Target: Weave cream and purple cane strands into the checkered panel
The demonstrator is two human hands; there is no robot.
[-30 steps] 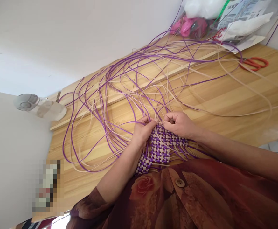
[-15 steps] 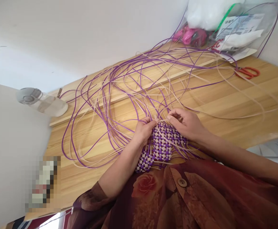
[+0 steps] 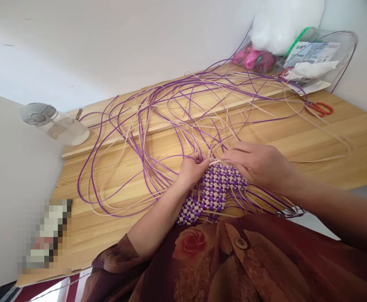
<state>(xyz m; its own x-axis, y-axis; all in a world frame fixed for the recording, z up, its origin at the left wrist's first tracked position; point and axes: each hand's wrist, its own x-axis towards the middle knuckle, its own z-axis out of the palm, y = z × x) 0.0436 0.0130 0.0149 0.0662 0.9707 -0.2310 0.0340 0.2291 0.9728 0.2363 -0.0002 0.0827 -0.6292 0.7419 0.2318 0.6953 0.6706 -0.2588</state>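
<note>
A purple and beige woven piece (image 3: 215, 188) lies at the table's front edge, against the patterned clothing. My left hand (image 3: 193, 170) pinches its upper left edge between thumb and fingers. At the upper right edge is my right hand (image 3: 252, 161), its fingers pressed together round a beige strand close to the weave. The fingertips are partly hidden. Long purple and beige strands (image 3: 148, 126) fan out from the piece over the table, and shorter ends hang from its lower right side.
Orange-handled scissors (image 3: 320, 110) lie on the wooden table (image 3: 337, 138) at the right. Plastic bags (image 3: 312, 54) stand at the back right, and a clear bottle with a grey lid (image 3: 57, 126) is at the left. A pixelated object (image 3: 49, 230) lies at the front left.
My right hand has turned palm down and its fingers have closed up near the weave's edge. My left hand keeps its hold. The view has shifted slightly.
</note>
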